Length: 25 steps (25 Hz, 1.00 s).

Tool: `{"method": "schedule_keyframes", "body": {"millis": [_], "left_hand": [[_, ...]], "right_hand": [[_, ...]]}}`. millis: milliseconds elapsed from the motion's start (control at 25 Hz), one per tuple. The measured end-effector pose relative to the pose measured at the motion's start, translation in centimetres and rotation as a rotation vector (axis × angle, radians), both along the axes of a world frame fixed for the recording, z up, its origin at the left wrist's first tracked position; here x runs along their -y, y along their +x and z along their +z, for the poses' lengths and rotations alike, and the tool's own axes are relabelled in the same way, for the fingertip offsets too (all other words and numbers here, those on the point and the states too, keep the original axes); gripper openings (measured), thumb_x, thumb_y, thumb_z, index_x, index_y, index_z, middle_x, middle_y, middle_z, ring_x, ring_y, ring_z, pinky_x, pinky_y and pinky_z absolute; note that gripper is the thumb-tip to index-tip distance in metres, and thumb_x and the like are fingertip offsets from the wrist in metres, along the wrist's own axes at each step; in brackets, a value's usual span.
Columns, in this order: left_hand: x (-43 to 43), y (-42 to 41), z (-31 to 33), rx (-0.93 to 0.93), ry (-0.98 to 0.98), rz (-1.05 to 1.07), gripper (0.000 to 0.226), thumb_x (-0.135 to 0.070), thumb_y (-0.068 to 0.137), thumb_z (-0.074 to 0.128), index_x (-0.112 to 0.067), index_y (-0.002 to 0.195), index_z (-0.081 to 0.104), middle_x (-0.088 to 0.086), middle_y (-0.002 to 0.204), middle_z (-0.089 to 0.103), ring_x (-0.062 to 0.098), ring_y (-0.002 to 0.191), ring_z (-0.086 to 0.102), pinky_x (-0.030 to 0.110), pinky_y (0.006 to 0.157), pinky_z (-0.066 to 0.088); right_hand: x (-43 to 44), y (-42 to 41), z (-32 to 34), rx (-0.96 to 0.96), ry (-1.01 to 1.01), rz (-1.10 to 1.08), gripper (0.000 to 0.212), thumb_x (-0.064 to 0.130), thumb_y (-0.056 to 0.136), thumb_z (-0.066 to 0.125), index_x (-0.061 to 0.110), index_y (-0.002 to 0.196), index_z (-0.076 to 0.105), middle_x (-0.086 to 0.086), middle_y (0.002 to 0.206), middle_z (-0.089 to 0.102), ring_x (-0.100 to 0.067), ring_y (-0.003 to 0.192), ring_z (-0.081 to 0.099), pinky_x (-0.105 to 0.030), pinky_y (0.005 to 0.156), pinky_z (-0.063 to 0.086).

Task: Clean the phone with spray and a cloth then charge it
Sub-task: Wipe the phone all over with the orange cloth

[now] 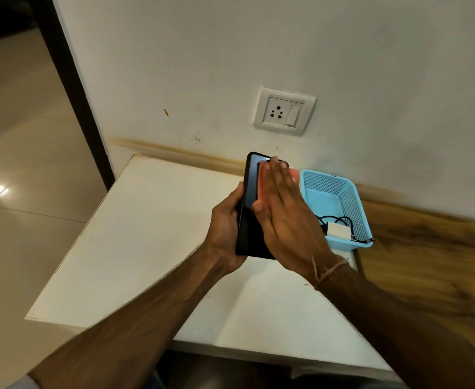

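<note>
My left hand (226, 220) grips a black phone (249, 192) by its left edge and holds it upright above the white table (135, 242). Flat against the phone's screen lies my right hand (284, 217), fingers straight, pressing a pink cloth (263, 178) onto the glass. Most of the cloth is hidden under the palm; a pink bit shows past the fingertips. A white charger plug (338, 230) with a black cable (333, 220) lies in a light blue basket (351, 197) at the right. No spray bottle is in view.
A white wall socket (284, 111) with a switch sits on the wall just above the table. A wood-grain surface (432, 256) adjoins the table on the right. Tiled floor (20, 164) and a dark door frame (70, 80) lie to the left.
</note>
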<state>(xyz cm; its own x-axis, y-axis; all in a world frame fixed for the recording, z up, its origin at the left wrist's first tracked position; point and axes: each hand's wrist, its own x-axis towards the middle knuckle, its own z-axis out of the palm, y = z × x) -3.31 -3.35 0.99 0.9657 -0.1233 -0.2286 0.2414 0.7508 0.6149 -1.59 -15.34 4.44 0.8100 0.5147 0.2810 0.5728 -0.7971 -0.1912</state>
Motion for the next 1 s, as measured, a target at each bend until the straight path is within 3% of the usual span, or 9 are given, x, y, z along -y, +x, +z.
{"method": "schedule_keyframes", "body": {"millis": [120,280,400,600,720,880,1000], "left_hand": [[0.4,0.0,-0.2,0.003,0.022,0.03,0.046,-0.05,0.098,0.044,-0.02,0.116,0.074,0.01,0.12,0.072,0.027,0.105,0.072,0.035,0.078,0.06],[-0.3,-0.3,-0.3,-0.011,-0.025,-0.015,0.045,-0.052,0.092,0.044,-0.027,0.104,0.079,0.005,0.117,0.074,0.023,0.103,0.072,0.037,0.074,0.06],[-0.2,-0.3,-0.4,0.012,0.02,0.01,0.043,-0.046,0.094,0.047,-0.022,0.116,0.074,0.009,0.12,0.072,0.026,0.107,0.071,0.038,0.08,0.06],[0.4,0.0,-0.1,-0.002,0.049,0.04,0.046,-0.048,0.101,0.038,-0.021,0.116,0.072,0.008,0.115,0.074,0.026,0.1,0.073,0.034,0.075,0.06],[-0.1,-0.2,0.0,-0.008,0.058,0.026,0.045,-0.052,0.097,0.041,-0.024,0.112,0.073,0.007,0.119,0.073,0.026,0.103,0.072,0.037,0.079,0.06],[-0.4,-0.2,0.0,-0.005,0.054,0.027,0.046,-0.051,0.099,0.04,-0.023,0.116,0.073,0.007,0.118,0.073,0.026,0.105,0.072,0.039,0.08,0.06],[0.0,-0.1,0.0,-0.006,0.046,0.063,0.047,-0.048,0.102,0.037,-0.023,0.107,0.077,0.008,0.111,0.075,0.026,0.097,0.074,0.034,0.073,0.06]], "right_hand": [[-2.4,0.7,0.6,-0.058,0.143,-0.212,0.067,0.05,0.098,0.004,0.014,0.153,-0.009,-0.004,0.16,-0.016,-0.016,0.146,-0.019,-0.037,0.121,-0.01],[-4.4,0.3,0.1,0.012,0.032,-0.045,0.068,0.051,0.096,0.003,0.015,0.154,-0.004,-0.002,0.161,-0.011,-0.016,0.147,-0.017,-0.04,0.121,-0.006],[-2.7,0.8,0.2,0.013,0.02,0.078,0.065,0.049,0.099,0.008,0.016,0.154,-0.001,-0.001,0.162,-0.009,-0.013,0.148,-0.014,-0.042,0.122,0.004],[-2.9,0.8,-0.1,-0.07,0.172,-0.279,0.068,0.052,0.097,0.001,0.014,0.153,-0.009,-0.005,0.16,-0.016,-0.017,0.147,-0.018,-0.042,0.121,-0.004],[-4.8,0.2,0.1,-0.015,0.146,-0.191,0.067,0.051,0.097,-0.002,0.014,0.153,-0.005,-0.003,0.161,-0.013,-0.016,0.147,-0.018,-0.038,0.121,-0.009],[-3.3,0.7,0.5,0.014,0.069,-0.004,0.062,0.046,0.1,0.009,0.016,0.154,-0.003,-0.001,0.161,-0.011,-0.012,0.147,-0.016,-0.035,0.121,-0.007],[-2.2,0.8,0.3,-0.023,0.11,-0.183,0.065,0.049,0.099,0.005,0.016,0.153,-0.009,-0.005,0.161,-0.014,-0.015,0.147,-0.017,-0.038,0.121,-0.006]]}}
